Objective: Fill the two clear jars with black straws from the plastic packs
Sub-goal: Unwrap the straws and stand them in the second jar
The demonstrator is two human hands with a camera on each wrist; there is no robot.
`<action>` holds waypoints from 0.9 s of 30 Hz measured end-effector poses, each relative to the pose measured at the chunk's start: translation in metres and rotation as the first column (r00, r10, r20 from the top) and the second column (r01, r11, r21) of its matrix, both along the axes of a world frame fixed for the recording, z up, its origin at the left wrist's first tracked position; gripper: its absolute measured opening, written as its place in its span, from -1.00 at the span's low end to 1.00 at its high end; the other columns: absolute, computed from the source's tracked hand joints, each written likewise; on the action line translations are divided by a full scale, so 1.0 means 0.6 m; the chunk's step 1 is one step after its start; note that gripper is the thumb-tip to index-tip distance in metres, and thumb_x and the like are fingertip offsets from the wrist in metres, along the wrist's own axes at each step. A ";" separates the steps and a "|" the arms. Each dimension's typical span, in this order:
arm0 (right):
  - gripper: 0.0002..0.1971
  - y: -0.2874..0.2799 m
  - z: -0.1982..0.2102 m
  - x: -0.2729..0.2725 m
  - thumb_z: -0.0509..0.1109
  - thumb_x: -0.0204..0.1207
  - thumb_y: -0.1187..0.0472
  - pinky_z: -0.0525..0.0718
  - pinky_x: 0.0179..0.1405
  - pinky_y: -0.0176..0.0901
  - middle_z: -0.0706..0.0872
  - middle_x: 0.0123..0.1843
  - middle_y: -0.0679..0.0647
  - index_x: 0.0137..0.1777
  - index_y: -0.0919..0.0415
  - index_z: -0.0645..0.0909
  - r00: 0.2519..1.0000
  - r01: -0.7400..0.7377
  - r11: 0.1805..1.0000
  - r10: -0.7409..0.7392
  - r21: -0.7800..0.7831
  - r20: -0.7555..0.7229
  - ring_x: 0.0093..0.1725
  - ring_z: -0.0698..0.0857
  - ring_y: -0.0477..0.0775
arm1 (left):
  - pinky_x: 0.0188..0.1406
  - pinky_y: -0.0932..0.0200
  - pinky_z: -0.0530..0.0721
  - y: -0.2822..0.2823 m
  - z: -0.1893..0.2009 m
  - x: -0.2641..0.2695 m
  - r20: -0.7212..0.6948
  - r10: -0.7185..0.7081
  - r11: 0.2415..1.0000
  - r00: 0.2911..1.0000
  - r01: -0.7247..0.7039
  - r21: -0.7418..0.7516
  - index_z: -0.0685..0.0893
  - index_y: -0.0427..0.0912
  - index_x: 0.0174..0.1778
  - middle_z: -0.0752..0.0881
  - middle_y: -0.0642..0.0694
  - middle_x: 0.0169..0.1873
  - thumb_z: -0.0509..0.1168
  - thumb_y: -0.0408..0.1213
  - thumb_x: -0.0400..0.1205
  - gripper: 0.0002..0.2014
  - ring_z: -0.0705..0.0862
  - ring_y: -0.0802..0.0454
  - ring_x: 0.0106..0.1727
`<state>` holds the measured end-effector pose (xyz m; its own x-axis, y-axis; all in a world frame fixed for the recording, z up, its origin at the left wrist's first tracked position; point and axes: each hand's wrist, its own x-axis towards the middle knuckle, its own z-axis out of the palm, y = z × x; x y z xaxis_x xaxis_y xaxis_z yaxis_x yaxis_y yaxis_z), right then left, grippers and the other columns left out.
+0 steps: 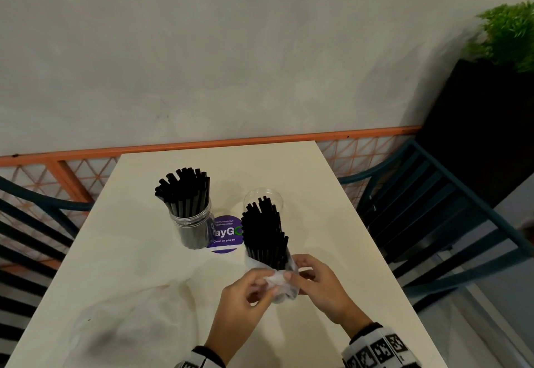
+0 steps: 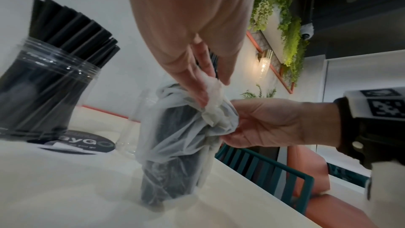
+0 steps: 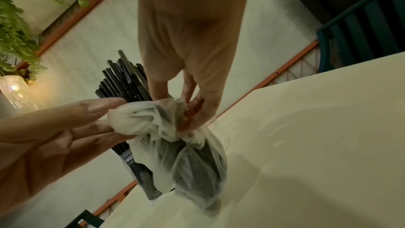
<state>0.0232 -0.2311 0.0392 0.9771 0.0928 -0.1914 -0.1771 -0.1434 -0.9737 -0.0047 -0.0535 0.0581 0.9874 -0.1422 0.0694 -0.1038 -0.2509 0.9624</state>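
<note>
- Two hands work one plastic pack [image 1: 267, 252] of straws [image 1: 264, 232], standing mid-surface before the empty jar [image 1: 263, 197].
- Left hand [image 1: 245, 295] and right hand [image 1: 320, 286] fingers pinch the bunched wrap — peel it downward, steadying the bundle upright.
- Far left, the other jar [image 1: 193, 230] looks full.

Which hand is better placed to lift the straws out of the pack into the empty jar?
Right, probably. The right hand pinches the pack on the side nearer the empty jar, behind the straws. The left hand pinches the bunched plastic and could keep steadying it.
</note>
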 end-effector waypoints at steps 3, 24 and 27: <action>-0.87 -0.004 -0.012 0.005 0.40 0.52 0.28 0.73 -0.23 -0.24 0.70 -0.01 0.10 0.04 0.13 0.65 0.999 -0.007 0.999 0.008 -0.041 0.037 -0.19 0.75 -0.06 | -0.26 0.29 0.63 0.014 -0.009 0.014 0.013 0.114 0.993 0.993 -0.114 -0.019 0.47 0.06 0.04 0.72 -0.12 -0.36 0.53 -0.30 0.38 -0.56 0.71 0.11 -0.28; -0.66 0.002 -0.033 0.007 0.31 0.47 0.16 0.47 0.01 -0.56 0.45 0.06 -0.26 0.23 -0.12 0.48 0.948 -0.175 0.912 0.259 -0.370 0.188 0.05 0.55 -0.16 | -0.04 0.50 0.63 0.019 -0.039 0.054 -0.146 0.032 0.999 0.989 -0.037 -0.030 0.46 0.14 0.09 0.67 0.11 0.07 0.59 -0.28 0.28 -0.42 0.65 0.39 0.06; -0.68 0.014 -0.049 0.009 0.19 0.54 0.34 0.38 -0.05 -0.65 0.41 -0.01 -0.32 0.28 0.23 0.53 0.943 -0.057 0.892 0.196 -0.448 0.269 -0.03 0.49 -0.38 | 0.09 0.46 0.61 0.018 -0.020 0.050 -0.176 -0.020 1.000 0.984 0.021 0.005 0.34 0.24 0.18 0.57 0.19 0.18 0.59 -0.10 0.25 -0.31 0.58 0.28 0.24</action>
